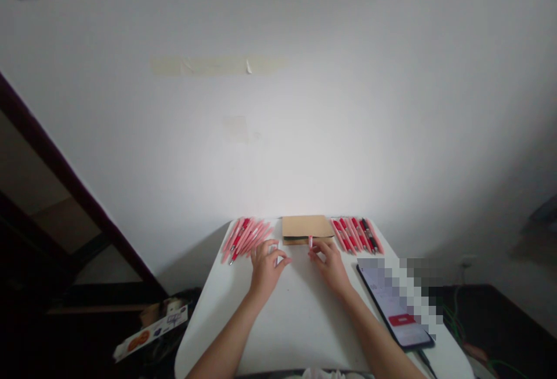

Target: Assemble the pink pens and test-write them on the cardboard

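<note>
My right hand (pixel 329 262) pinches a small red and white pen (pixel 310 242) upright, just in front of a flat brown cardboard box (pixel 306 227) at the far edge of the white table (pixel 300 321). To its left, my left hand (pixel 266 264) rests on the table with fingers curled, thumb and forefinger near each other, nothing visible in them. A pile of several pink and red pens (pixel 246 237) lies just beyond that hand. On the right of the box lies a second row of several red pens (pixel 355 234).
A phone (pixel 394 303) with a lit screen lies at the table's right side, with a cable trailing off the near edge. A white wall stands directly behind the table. Dark floor, a box and clutter (pixel 150 329) lie low on the left.
</note>
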{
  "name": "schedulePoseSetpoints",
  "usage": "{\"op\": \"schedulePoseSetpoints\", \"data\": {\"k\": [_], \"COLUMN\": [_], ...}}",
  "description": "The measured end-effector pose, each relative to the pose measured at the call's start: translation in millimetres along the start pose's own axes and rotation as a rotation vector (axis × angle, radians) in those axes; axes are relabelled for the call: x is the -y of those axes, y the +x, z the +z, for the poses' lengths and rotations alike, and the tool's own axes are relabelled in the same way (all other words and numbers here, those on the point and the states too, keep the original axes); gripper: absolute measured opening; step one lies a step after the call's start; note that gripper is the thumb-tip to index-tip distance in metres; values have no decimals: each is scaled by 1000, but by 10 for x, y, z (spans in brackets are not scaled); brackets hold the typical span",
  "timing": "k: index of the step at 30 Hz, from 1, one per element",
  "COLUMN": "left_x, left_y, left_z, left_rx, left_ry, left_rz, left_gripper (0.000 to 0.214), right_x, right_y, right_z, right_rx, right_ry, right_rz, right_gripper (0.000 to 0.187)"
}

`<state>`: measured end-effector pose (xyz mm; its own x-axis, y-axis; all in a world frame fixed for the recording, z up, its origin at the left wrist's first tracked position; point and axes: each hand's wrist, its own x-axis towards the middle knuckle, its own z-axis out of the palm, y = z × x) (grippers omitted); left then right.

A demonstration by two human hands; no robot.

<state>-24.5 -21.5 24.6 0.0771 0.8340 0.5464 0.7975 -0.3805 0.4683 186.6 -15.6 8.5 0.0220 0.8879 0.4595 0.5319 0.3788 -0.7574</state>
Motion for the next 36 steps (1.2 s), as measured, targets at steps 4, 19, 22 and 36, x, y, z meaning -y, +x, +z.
{"op": "schedulePoseSetpoints", "data": {"k": [4,19,22,36], "left_x": [16,0,6,-9], "left_y": [-4,-4,-4,-20], "left_z": [14,9,9,-15], "left_rx": [1,8,8,1], "left_ry": [-2,30,30,143], "left_rz": [6,-2,6,-54], "left_gripper": [7,8,8,4], "right_x": [-12,-30,-26,74], "right_y": [-7,8,9,-48], "right_z": [14,-2,-6,-28], "right_rx": [0,31,30,33], "right_ry": [-20,31,-2,-482], "right_rz": [4,59,20,-84], "right_gripper": [21,26,27,24]}}
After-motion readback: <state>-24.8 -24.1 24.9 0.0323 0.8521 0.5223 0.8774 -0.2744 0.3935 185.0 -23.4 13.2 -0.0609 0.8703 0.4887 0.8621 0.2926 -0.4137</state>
